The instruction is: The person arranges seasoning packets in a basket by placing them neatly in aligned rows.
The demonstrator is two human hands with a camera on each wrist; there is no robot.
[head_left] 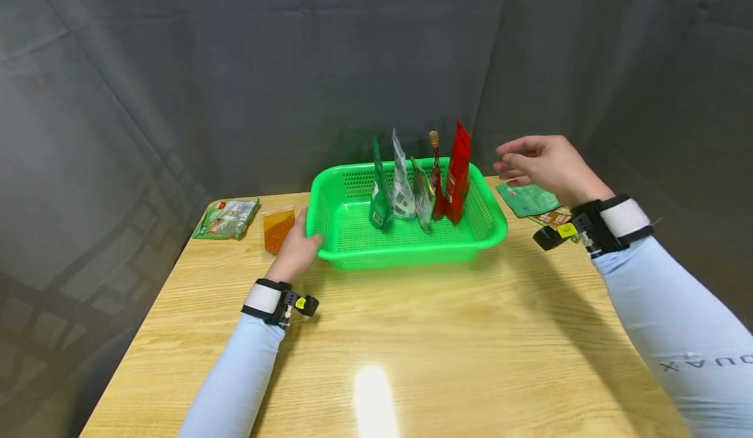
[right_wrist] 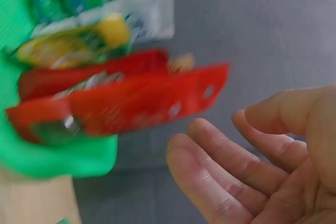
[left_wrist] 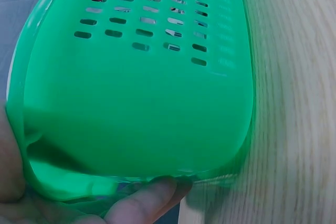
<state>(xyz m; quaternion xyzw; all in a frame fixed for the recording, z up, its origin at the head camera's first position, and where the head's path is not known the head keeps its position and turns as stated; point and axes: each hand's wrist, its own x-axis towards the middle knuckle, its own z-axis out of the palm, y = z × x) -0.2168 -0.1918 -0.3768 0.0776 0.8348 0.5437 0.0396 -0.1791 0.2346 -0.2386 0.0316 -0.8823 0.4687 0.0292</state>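
A green plastic basket (head_left: 406,255) stands at the back of the table. My left hand (head_left: 297,252) grips its left end, fingers and thumb at the rim; in the left wrist view the fingers (left_wrist: 139,203) curl at the basket's end wall. Inside, upright, are a green pouch (head_left: 380,199), a white pouch (head_left: 402,193), a small packet (head_left: 422,196) with yellow on it, a corked bottle (head_left: 436,176) of red content and a tall red pouch (head_left: 457,180). My right hand (head_left: 547,163) hovers right of the basket, fingers loosely bent, holding nothing, near the red pouch.
To the left lie a green-and-white packet (head_left: 226,219) and a clear bag of orange-brown powder (head_left: 278,230). Beneath my right hand are a green packet (head_left: 526,199) and a brown packet (head_left: 554,218). A grey curtain (head_left: 329,78) hangs behind the wooden table (head_left: 447,340).
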